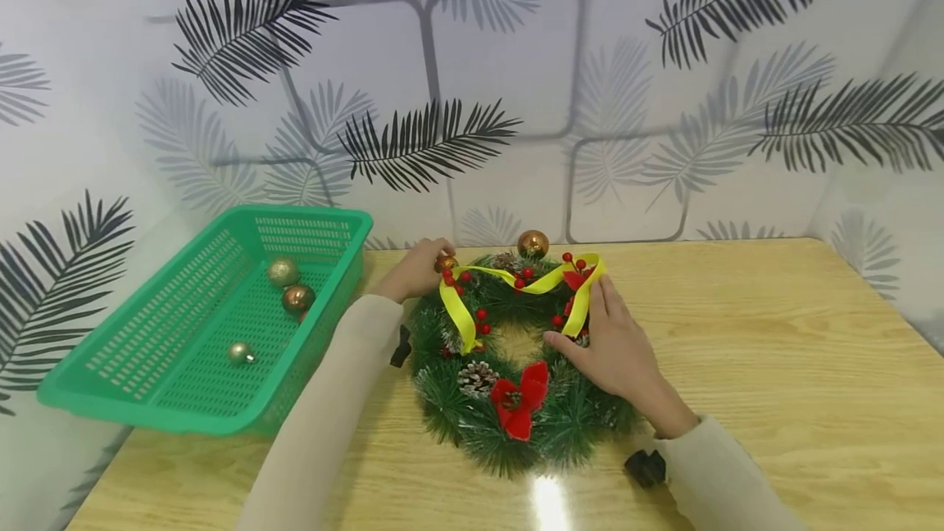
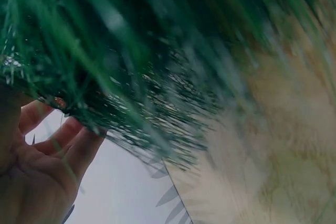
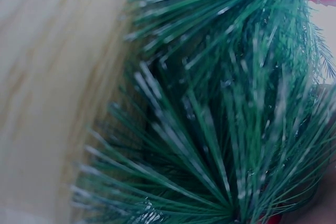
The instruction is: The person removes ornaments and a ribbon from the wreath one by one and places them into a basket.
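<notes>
Find green wreath (image 1: 568,424) lying flat on wooden table (image 1: 774,334), between left hand (image 1: 417,270) and right hand (image 1: 621,353), to the right of green basket (image 1: 140,414). Note left fingers bent, nearly closed, pinching copper bauble (image 1: 446,263) at upper-left edge of wreath, just beside one end of yellow ribbon (image 1: 460,314). Note right fingers nearly straight and close together, thumb spread well apart toward ring's hole; read as loose, laid on right side of wreath and touching yellow ribbon loop. Cannot tell how firmly. In head view only: gold bauble (image 1: 283,272) inside green basket, pine cone (image 1: 478,379) and red flower (image 1: 520,401) on near half of wreath, second copper bauble (image 1: 533,244) at far edge. In left wrist view: palm side of left hand, with copper speck between needles and fingers; from head, mainly back of hand. In right wrist view: mostly blurred needles and tabletop, skin at lower right edge; cannot read right fingers there.
</notes>
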A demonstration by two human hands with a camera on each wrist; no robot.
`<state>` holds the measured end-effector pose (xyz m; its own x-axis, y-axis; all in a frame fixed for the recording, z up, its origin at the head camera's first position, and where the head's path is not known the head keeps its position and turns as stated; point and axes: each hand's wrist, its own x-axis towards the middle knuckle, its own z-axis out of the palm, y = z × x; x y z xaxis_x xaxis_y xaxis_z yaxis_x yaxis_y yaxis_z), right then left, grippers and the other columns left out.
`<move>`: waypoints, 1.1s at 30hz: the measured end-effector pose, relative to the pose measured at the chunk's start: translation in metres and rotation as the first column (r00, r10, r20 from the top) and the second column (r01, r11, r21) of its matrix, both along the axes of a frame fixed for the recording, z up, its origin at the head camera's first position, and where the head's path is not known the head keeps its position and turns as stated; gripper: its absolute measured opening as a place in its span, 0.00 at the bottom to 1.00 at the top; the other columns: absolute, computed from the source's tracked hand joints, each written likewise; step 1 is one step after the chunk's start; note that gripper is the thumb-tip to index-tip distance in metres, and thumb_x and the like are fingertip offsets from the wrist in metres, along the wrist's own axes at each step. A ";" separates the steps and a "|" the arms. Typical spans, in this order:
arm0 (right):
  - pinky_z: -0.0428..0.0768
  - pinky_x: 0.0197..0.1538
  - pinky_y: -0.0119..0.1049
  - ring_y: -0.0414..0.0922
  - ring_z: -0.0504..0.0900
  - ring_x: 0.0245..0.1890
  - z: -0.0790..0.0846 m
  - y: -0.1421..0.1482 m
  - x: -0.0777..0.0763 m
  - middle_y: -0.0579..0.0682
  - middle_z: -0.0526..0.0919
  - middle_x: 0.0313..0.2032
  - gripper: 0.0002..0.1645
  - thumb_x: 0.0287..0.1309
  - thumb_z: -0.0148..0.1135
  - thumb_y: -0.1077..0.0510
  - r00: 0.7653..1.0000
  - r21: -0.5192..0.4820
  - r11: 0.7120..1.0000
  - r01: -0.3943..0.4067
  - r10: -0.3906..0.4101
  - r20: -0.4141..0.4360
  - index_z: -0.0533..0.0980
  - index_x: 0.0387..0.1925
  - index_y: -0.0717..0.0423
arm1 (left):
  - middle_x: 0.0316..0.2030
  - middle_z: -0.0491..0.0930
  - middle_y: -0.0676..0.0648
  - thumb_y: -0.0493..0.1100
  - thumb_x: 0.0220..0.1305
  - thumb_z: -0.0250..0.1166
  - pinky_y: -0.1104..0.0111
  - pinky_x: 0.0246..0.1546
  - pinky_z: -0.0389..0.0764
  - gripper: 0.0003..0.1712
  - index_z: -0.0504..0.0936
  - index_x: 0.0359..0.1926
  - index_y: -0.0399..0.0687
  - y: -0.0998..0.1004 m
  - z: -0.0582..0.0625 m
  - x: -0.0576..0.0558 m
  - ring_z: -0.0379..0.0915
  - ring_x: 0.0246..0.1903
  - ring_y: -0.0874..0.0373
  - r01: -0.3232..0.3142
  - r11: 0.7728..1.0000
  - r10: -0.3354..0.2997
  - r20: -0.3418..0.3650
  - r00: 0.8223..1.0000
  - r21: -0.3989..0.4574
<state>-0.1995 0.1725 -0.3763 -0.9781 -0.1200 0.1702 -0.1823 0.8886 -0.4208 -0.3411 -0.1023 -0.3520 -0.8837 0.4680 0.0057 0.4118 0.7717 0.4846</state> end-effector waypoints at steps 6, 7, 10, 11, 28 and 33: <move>0.60 0.66 0.61 0.66 0.49 0.71 0.003 -0.002 -0.001 0.69 0.42 0.72 0.61 0.59 0.55 0.33 1.000 -0.006 1.000 -0.005 0.005 -0.007 0.42 0.71 0.74 | 0.48 0.69 0.33 0.29 0.60 0.56 0.58 0.42 0.73 0.24 0.72 0.59 0.34 0.000 0.000 0.000 0.65 0.42 0.46 -0.052 0.999 0.052 -0.007 0.999 0.003; 0.60 0.67 0.61 0.66 0.48 0.71 0.003 -0.002 -0.001 0.69 0.42 0.72 0.61 0.59 0.55 0.33 1.000 -0.007 1.000 -0.006 0.006 -0.007 0.42 0.71 0.74 | 0.47 0.69 0.33 0.29 0.60 0.56 0.58 0.42 0.73 0.23 0.73 0.58 0.34 0.000 0.000 0.000 0.65 0.42 0.46 -0.057 0.998 0.057 -0.009 0.998 0.003; 0.59 0.67 0.61 0.66 0.48 0.71 0.003 -0.002 -0.001 0.70 0.42 0.72 0.61 0.59 0.56 0.34 1.000 -0.007 1.000 -0.008 0.008 -0.004 0.42 0.70 0.74 | 0.48 0.72 0.33 0.31 0.61 0.57 0.56 0.46 0.75 0.20 0.74 0.56 0.34 0.001 -0.001 -0.001 0.69 0.44 0.45 -0.065 0.998 0.065 -0.013 0.998 0.015; 0.59 0.67 0.61 0.66 0.48 0.71 0.003 -0.002 -0.001 0.70 0.42 0.72 0.61 0.59 0.56 0.34 1.000 -0.009 1.000 -0.007 0.007 -0.003 0.42 0.70 0.74 | 0.49 0.73 0.34 0.31 0.62 0.58 0.56 0.47 0.76 0.20 0.74 0.56 0.34 0.001 -0.002 -0.001 0.70 0.46 0.44 -0.064 0.998 0.064 -0.011 0.998 0.018; 0.59 0.67 0.61 0.65 0.48 0.71 0.001 -0.002 0.002 0.69 0.42 0.72 0.61 0.59 0.55 0.33 1.000 -0.006 1.000 0.001 -0.001 0.004 0.42 0.71 0.73 | 0.47 0.74 0.36 0.34 0.64 0.57 0.56 0.47 0.78 0.17 0.72 0.54 0.34 -0.001 0.007 0.003 0.73 0.45 0.44 -0.060 0.998 0.062 -0.062 0.996 0.021; 0.59 0.67 0.62 0.66 0.48 0.71 0.003 -0.002 0.002 0.69 0.42 0.72 0.61 0.59 0.56 0.34 1.000 -0.007 1.000 -0.003 0.003 0.008 0.42 0.71 0.74 | 0.46 0.74 0.35 0.35 0.64 0.59 0.55 0.45 0.77 0.18 0.73 0.53 0.33 -0.003 0.015 0.006 0.73 0.43 0.44 -0.051 0.998 0.053 -0.096 0.994 0.027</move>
<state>-0.1977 0.1709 -0.3738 -0.9790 -0.1220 0.1632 -0.1818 0.8851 -0.4285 -0.3352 -0.1058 -0.3370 -0.9015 0.4204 0.1031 0.4175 0.7818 0.4632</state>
